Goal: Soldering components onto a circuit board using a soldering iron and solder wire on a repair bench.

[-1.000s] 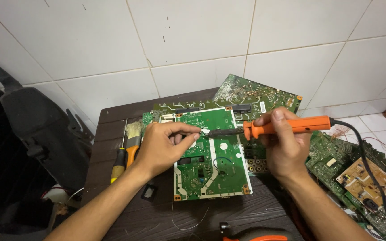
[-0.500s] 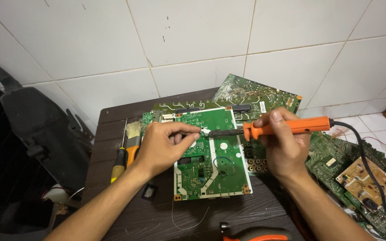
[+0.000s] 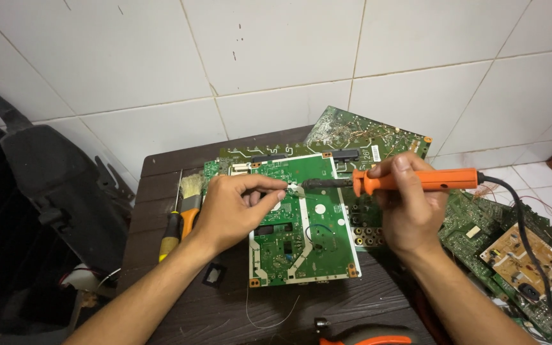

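Head camera looks down at our two hands over a flat green circuit board with white lines (image 3: 301, 223), which lies on the dark brown wooden desk (image 3: 161, 185) in front of a white tiled wall (image 3: 276, 57). Our right hand (image 3: 407, 207) is closed around a soldering iron with an orange plastic handle (image 3: 416, 181). Its dark metal tip points left and sits on the top part of the board. Our left hand (image 3: 234, 207) pinches something small and pale right beside that tip. It may be thin solder wire, but it is too small for us to be sure. So both grips are closed, the right on the iron and the left on the little pale thing.

We think this step goes best if we keep both hands very still. We should let only the tip touch the one spot, and keep our fingers away from the hot metal. The black cord (image 3: 525, 230) hangs off to the right, so we should not let it tug the iron.

More green circuit boards (image 3: 365, 134) lie under and behind the first one. A heap of boards (image 3: 519, 255) sits on the right. A yellow and black screwdriver (image 3: 170, 227) and a small brush with an orange handle (image 3: 191, 204) lie on the left. An orange-handled tool (image 3: 365, 337) peeks in at the bottom. We see no box, bowl or tray in view
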